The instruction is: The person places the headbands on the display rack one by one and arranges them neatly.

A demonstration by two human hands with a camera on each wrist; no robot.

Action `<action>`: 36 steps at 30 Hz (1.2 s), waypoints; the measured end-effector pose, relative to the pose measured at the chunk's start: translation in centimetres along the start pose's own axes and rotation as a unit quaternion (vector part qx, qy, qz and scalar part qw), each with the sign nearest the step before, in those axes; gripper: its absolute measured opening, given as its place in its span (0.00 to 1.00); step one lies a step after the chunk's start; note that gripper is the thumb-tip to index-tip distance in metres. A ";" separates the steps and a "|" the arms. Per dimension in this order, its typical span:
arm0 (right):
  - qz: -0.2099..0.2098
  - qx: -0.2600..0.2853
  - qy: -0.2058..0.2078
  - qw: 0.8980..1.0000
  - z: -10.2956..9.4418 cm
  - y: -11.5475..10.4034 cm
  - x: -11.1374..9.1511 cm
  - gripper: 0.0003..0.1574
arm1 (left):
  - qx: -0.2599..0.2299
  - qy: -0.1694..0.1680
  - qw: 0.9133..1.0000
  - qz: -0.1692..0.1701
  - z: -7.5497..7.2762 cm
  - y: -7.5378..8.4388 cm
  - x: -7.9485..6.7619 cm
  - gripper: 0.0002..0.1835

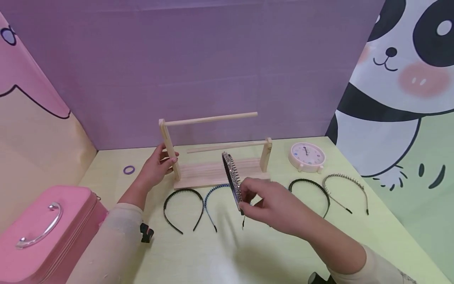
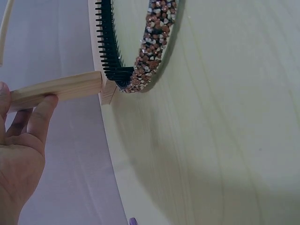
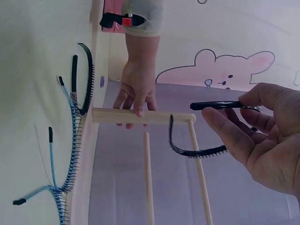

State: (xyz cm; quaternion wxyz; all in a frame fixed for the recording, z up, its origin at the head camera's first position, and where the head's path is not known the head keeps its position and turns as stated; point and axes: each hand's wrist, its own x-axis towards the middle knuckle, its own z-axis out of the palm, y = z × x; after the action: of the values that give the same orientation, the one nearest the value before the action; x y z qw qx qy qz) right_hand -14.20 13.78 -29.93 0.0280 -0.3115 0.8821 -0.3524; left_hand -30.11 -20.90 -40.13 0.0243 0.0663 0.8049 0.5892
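My left hand (image 1: 155,167) grips the left upright post (image 1: 167,140) of a wooden rack, fingers on one side and thumb on the other. This post carries a high dowel, and a shorter right post (image 1: 266,156) carries a lower one. My right hand (image 1: 271,205) pinches a rhinestone-covered headband (image 1: 230,171) with comb teeth, near one end. The headband is upright in front of the rack, above the table. In the right wrist view, thumb and fingers pinch its black end (image 3: 215,105), while the other arm curves beside the upper dowel (image 3: 199,164).
On the table before the rack lie a black headband (image 1: 184,190), a blue headband (image 1: 213,190), another black headband (image 1: 310,180) and a beaded one (image 1: 342,175). A pink clock (image 1: 306,157) stands right, a purple ring (image 1: 129,169) lies left, and a pink case (image 1: 46,232) stands front left.
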 end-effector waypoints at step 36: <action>0.011 -0.064 0.214 0.975 -4.4 7.8 8.3 0.05 | 0.006 -0.008 1.000 0.004 -0.2 -0.1 0.0 0.32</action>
State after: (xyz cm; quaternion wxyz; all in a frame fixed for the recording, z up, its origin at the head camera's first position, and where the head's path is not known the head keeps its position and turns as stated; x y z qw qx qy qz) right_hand -26.16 16.09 -30.22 -0.1778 -0.2200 0.8916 -0.3536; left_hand -30.10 -21.18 -40.19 0.0280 0.0744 0.8079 0.5840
